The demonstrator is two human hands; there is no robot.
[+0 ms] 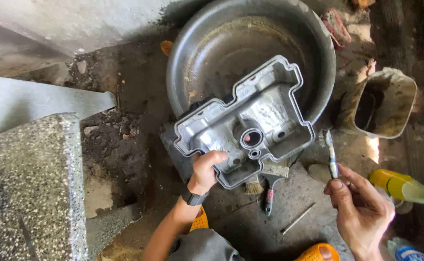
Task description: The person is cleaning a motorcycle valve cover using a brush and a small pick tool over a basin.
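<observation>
My left hand (206, 170) grips the near edge of a silver cast-metal engine cover (245, 121), holding it tilted with its hollow inside facing me and a dark rubber gasket running round the rim. A black band sits on that wrist. My right hand (359, 208) holds a small toothbrush-like brush (330, 152) upright by its handle, bristles up, just right of the cover and not touching it.
A large dark metal basin (197, 53) lies behind the cover. A paintbrush (269, 186) lies on the dirty floor under it. A cut plastic container (386, 101) stands at right, a yellow-green bottle (405, 187) near my right hand. A speckled stone slab (33, 179) is at left.
</observation>
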